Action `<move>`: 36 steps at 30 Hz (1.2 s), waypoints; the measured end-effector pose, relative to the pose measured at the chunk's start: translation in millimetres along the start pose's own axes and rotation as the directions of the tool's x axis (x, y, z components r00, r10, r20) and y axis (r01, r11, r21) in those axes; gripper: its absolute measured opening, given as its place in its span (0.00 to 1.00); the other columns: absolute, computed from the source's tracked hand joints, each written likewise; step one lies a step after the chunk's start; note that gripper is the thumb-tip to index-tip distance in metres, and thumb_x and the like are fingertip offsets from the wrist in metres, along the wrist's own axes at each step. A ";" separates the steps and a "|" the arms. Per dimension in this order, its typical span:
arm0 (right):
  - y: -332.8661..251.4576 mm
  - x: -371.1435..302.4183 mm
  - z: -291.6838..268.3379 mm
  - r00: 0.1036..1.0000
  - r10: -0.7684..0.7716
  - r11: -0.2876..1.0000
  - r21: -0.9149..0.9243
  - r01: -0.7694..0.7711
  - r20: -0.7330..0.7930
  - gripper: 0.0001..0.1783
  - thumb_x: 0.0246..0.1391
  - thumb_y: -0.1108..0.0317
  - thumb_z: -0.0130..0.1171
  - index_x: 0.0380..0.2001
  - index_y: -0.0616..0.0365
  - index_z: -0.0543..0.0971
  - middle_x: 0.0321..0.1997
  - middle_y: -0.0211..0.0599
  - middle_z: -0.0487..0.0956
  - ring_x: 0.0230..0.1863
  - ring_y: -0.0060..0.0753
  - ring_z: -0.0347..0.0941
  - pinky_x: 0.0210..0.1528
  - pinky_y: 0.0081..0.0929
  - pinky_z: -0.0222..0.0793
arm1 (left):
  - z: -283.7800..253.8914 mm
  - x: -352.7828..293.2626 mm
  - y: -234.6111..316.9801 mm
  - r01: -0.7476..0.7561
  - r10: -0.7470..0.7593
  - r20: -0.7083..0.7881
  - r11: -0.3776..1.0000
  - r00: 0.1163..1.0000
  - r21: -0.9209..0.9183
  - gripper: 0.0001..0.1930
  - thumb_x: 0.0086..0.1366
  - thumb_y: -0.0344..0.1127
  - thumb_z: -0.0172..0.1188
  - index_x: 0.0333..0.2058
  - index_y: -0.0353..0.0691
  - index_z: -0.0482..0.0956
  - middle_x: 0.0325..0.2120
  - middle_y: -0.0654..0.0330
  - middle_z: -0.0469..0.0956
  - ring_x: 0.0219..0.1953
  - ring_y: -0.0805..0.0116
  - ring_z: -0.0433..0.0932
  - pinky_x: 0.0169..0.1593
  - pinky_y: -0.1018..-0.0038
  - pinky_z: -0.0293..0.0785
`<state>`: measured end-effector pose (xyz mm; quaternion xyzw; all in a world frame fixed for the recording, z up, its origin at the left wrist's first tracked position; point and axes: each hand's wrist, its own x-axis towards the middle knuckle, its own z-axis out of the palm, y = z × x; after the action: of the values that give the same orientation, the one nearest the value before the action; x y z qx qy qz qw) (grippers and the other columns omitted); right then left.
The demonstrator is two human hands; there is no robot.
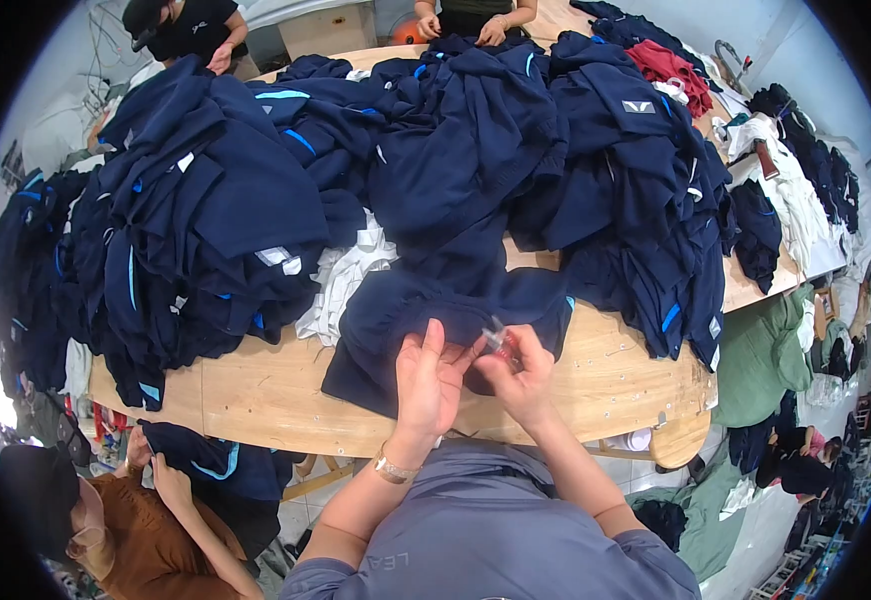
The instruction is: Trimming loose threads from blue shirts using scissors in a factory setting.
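Observation:
A navy garment (386,300) with a gathered part lies near the table's front edge, before me. My left hand (430,385) is on its near side, palm partly up and fingers curled, gripping the cloth; just how the fingertips sit is hard to see. Close beside it, my right hand (519,375) is closed round small thread snips (501,343) with red on the handle. Their metal blades are slightly blurred and point up and left over the garment, near my left fingertips.
Big heaps of navy garments (226,190) cover the wooden table (256,385) ahead. White cloth (348,275) lies between them, red cloth (668,72) at back right. A person in brown (161,520) handles a garment at lower left; two others work across the table.

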<state>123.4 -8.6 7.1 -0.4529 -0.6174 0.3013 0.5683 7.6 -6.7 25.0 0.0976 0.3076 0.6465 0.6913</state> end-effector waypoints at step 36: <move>8.0 1.8 -5.0 0.966 -0.217 0.844 -0.470 0.258 0.141 0.20 0.43 0.55 0.64 0.17 0.58 0.68 0.14 0.33 0.66 0.12 0.33 0.62 0.15 0.25 0.55 | -19.0 6.6 -3.8 -0.165 0.154 0.088 0.977 0.984 0.133 0.07 0.62 0.30 0.54 0.36 0.37 0.66 0.31 0.61 0.74 0.34 0.72 0.74 0.42 0.73 0.73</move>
<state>130.0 -4.4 1.6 -0.4879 -0.7471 0.0829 0.4437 0.2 -5.9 5.9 0.1950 0.3161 0.6725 0.6401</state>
